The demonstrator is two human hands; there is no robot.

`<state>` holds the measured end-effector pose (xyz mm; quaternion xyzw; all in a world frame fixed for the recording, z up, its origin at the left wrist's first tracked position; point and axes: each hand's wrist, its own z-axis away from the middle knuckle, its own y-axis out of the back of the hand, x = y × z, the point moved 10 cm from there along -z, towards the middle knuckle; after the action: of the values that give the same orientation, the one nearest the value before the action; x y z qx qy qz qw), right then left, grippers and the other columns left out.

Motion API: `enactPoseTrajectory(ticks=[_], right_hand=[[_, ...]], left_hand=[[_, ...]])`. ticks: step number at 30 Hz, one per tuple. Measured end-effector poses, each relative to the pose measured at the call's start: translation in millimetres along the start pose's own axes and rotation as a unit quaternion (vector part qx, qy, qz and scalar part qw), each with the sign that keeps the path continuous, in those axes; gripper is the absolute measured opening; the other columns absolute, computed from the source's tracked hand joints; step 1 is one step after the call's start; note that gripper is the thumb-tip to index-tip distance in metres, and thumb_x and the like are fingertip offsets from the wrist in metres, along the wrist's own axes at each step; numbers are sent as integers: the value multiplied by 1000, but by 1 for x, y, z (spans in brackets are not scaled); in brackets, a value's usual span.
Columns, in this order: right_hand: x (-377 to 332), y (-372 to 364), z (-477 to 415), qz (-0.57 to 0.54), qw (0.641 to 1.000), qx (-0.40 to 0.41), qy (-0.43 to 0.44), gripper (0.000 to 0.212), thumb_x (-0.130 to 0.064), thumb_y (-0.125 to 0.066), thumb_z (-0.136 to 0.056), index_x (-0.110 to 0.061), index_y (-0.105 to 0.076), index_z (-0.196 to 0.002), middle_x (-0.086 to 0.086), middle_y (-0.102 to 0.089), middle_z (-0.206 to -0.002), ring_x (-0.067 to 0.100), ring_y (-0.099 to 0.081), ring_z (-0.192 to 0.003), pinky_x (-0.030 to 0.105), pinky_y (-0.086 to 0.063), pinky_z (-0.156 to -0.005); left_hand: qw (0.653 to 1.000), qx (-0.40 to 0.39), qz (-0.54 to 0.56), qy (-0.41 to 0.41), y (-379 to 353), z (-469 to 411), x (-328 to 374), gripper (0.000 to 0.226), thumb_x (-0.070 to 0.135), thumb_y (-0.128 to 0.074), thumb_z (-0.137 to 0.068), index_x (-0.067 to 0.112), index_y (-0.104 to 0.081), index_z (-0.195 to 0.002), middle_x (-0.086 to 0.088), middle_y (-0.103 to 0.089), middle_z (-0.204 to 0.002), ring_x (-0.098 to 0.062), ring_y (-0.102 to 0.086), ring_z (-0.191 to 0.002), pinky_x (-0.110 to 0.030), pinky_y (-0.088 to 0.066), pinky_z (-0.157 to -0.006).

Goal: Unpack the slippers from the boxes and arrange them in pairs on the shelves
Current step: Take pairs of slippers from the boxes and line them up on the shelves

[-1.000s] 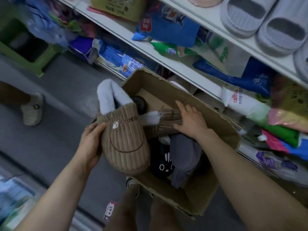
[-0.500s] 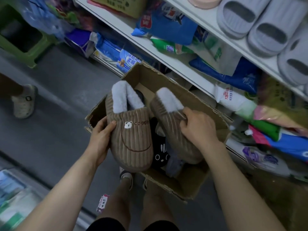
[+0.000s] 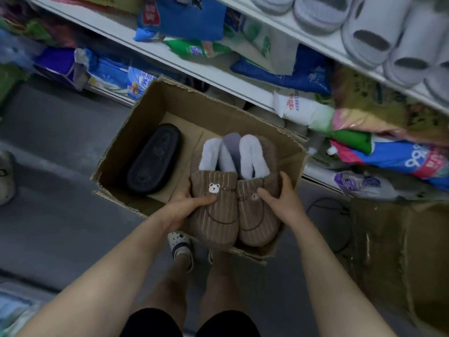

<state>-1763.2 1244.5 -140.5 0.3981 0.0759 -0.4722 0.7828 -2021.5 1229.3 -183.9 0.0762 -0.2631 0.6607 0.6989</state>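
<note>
Slippers first: the brown pair point(image 3: 233, 215) is side by side, held just above the box point(image 3: 150, 113). Your left hand point(image 3: 187, 205) grips one and your right hand point(image 3: 281, 200) grips the other. Pairing looks done, so lift them next to the shelf point(image 3: 286, 30) beside the grey slippers point(image 3: 371, 37), where room looks tight. Clear the box's torn rim; a black slipper point(image 3: 155, 159) waits inside.

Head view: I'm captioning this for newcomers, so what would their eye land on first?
The pair of brown slippers with bear badges, held side by side by the left hand and right hand over the cardboard box. A black slipper lies inside it at left; pale grey slides line the top shelf, upper right.
</note>
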Motion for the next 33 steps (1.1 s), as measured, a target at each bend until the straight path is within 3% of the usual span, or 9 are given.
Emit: enactPoseTrajectory(ticks=[4, 7, 12, 19, 23, 28, 33], right_hand=[[19, -6, 9, -132, 988, -68, -45, 90, -27, -73, -87, -38, -13, -153, 5, -44, -144, 24, -49, -126, 39, -47, -98], [24, -15, 17, -197, 975, -73, -67, 85, -21, -71, -89, -45, -17, -151, 7, -43, -142, 26, -50, -123, 48, -51, -95], [11, -13, 33, -186, 982, -18, -13, 73, -20, -58, -97, -44, -17, -151, 2, -37, -152, 23, -40, -136, 52, -37, -111], [-21, 29, 67, -217, 975, 36, 42, 64, -16, -55, -97, -52, -30, -144, -1, -45, -148, 20, -45, -133, 50, -39, -110], [-40, 68, 96, -228, 967, 72, 84, 59, -16, -53, -98, -46, -35, -145, 0, -53, -140, 20, -53, -126, 49, -43, -108], [-56, 127, 137, -276, 944, 133, 121, 55, -11, -48, -101, -39, -35, -147, -3, -51, -141, 18, -53, -124, 45, -43, -108], [-55, 190, 175, -316, 912, 192, 176, 56, -9, -51, -99, -51, -44, -135, 3, -53, -141, 17, -53, -126, 40, -44, -107]], left_hand=[[999, 27, -25, -27, 10, 6, 6, 98, 13, -81, -71, 30, -24, -149, -2, -57, -130, -22, -59, -112, -44, -50, -96], [997, 52, -26, -47, 21, 17, 13, 98, 10, -80, -71, 33, -25, -148, -2, -54, -132, -22, -57, -112, -44, -49, -96], [994, 64, -58, -63, 33, 37, 30, 101, 13, -80, -72, 36, -20, -151, -2, -47, -139, -23, -52, -119, -50, -43, -104], [987, 42, -65, -138, 13, 83, 89, 92, 4, -72, -80, 31, -20, -152, 2, -46, -134, -20, -49, -119, -43, -43, -102], [978, 12, -77, -193, -5, 109, 125, 91, 2, -73, -77, 29, -25, -150, 2, -48, -135, -18, -51, -120, -43, -41, -106], [956, -26, -120, -267, -43, 143, 170, 88, 8, -78, -73, 33, -34, -146, 3, -53, -131, -13, -56, -115, -35, -49, -95], [937, -54, -128, -320, -94, 175, 211, 87, 23, -88, -55, 39, -50, -132, -4, -62, -125, -19, -61, -114, -38, -50, -96]])
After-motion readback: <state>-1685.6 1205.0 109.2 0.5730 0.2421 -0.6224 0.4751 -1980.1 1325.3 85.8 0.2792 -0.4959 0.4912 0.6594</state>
